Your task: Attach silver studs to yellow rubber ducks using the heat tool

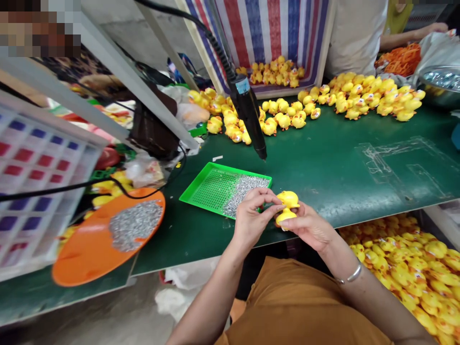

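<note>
My right hand is closed around a yellow toy duck, held just above the front edge of the green table. From the left, my left hand reaches the duck with thumb and forefinger pinched together at its side. Whatever sits in that pinch is too small to make out. Behind my left hand lies a green perforated tray, its right part covered with small silver metal pieces that look like screws. Above the tray a black electric screwdriver hangs tip down on a coiled cord.
An orange dish of silver pieces lies at left beside a white plastic crate. Toy ducks line the table's back. A bin of ducks stands at lower right. Another person's arm shows near a metal bowl.
</note>
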